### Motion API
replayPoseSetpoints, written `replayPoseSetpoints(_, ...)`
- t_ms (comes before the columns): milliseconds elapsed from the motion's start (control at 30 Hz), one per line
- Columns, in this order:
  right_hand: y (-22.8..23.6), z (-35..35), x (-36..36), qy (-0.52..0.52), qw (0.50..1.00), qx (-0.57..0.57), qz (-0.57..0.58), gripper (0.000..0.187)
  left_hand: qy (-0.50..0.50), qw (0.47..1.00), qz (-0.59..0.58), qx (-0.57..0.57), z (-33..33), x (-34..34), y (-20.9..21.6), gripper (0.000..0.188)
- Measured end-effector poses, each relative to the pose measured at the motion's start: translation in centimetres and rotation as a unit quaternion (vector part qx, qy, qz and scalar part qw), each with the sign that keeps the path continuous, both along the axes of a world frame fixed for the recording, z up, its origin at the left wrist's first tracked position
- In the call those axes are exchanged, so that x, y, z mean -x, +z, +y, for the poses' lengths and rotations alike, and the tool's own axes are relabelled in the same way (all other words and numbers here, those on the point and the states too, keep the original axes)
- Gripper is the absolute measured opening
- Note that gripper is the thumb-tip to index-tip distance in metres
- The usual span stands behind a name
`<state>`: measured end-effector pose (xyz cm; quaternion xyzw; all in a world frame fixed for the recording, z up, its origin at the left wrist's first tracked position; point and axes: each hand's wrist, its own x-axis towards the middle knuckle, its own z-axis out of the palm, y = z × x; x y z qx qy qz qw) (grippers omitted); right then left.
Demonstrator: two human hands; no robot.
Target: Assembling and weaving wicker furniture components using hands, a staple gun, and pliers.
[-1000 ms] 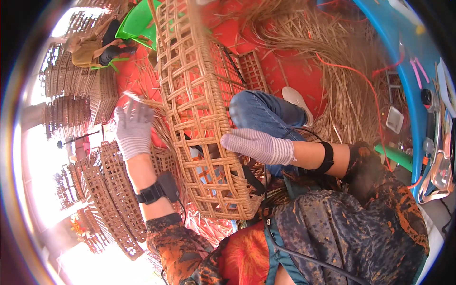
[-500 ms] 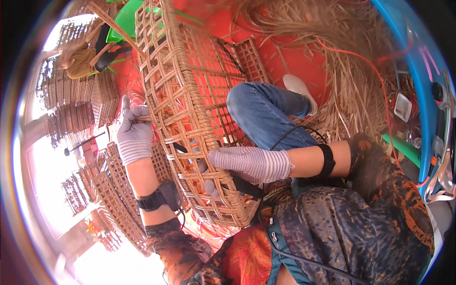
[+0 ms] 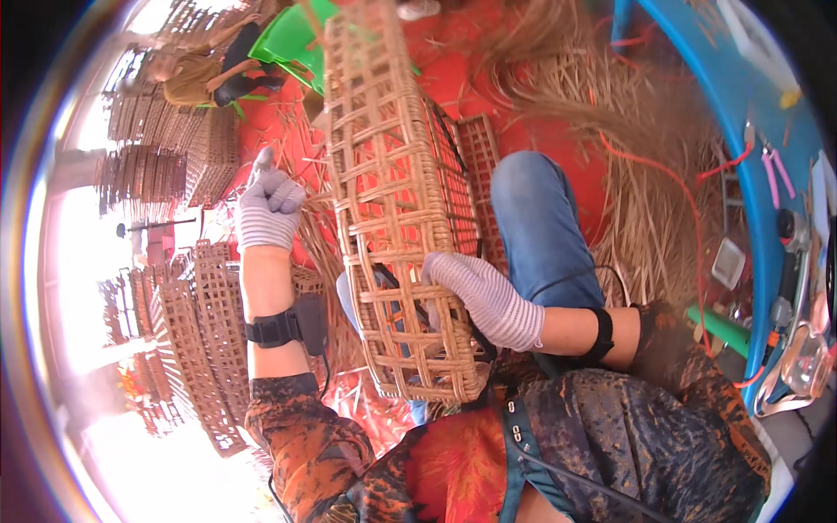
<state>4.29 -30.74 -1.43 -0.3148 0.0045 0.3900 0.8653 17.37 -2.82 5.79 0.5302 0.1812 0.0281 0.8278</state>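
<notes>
A tall woven wicker basket [image 3: 392,196] stands at a slight tilt before me, its open-lattice narrow side facing up at me. My right hand [image 3: 488,301], in a grey-and-white striped knit glove, grips the basket's right edge near its lower end; its fingertips pass into the lattice and are partly hidden. To the left of the basket, apart from it, my left hand [image 3: 272,207] wears a matching glove. Its fingers are curled, with one digit pointing up; whether a thin strip is pinched in them cannot be made out.
Loose cane strips [image 3: 645,166] lie heaped on the red floor [image 3: 453,52]. A blue table [image 3: 697,61] curves along the right, bearing pink-handled pliers [image 3: 774,170] and other tools. Stacked woven panels [image 3: 205,322] stand left; a person [image 3: 196,83] sits near a green chair [image 3: 292,44].
The basket has turned, its narrow side now facing me more squarely. My left hand has moved away from the weave, where a thin strip ran from its fingers. My right hand keeps its hold.
</notes>
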Motion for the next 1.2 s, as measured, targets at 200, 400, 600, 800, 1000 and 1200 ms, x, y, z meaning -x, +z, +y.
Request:
replayPoseSetpoints(200,2.5,-0.9,-1.0,-0.038,0.988,0.146,0.029,0.042,0.010,0.999,-0.047,-0.004,-2.6,2.6,2.3,0.026)
replayPoseSetpoints(400,2.3,0.1,-0.7,-0.029,0.977,0.209,-0.025,0.044,0.078,0.992,-0.040,0.091,1.8,7.7,-1.5,0.028)
replayPoseSetpoints(600,2.8,2.7,0.0,0.025,0.956,0.280,-0.083,0.044,0.019,0.893,-0.125,-0.431,3.8,10.9,-4.3,0.024)
replayPoseSetpoints(800,2.9,4.7,1.3,-0.034,0.943,0.323,-0.072,0.041,-0.022,0.711,-0.041,-0.702,3.8,12.5,-3.3,0.021)
replayPoseSetpoints(1000,3.4,2.4,1.9,-0.034,0.933,0.353,-0.062,0.039,-0.210,0.956,0.039,-0.201,5.1,14.2,-3.3,0.034)
replayPoseSetpoints(1200,4.8,4.6,-1.6,0.033,0.879,0.455,-0.143,0.041,-0.179,0.979,-0.036,-0.093,7.4,15.6,-7.9,0.029)
